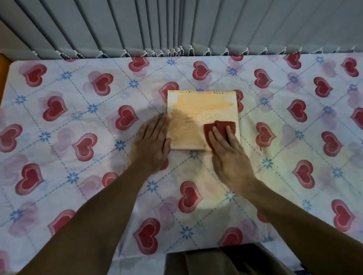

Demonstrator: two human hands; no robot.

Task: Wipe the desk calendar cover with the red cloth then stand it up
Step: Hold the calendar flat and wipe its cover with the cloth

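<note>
- Desk calendar flat on heart-print cloth.
- L hand flat, fingers together, against calendar's left edge.
- R hand flat, pressing red cloth onto cover, near-right corner.

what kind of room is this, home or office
Probably a home, though not certain. The table is covered with a heart-patterned cloth, grey vertical blinds hang right behind it as at a window, and a desk calendar lies flat on it. No office gear is in view.
</note>
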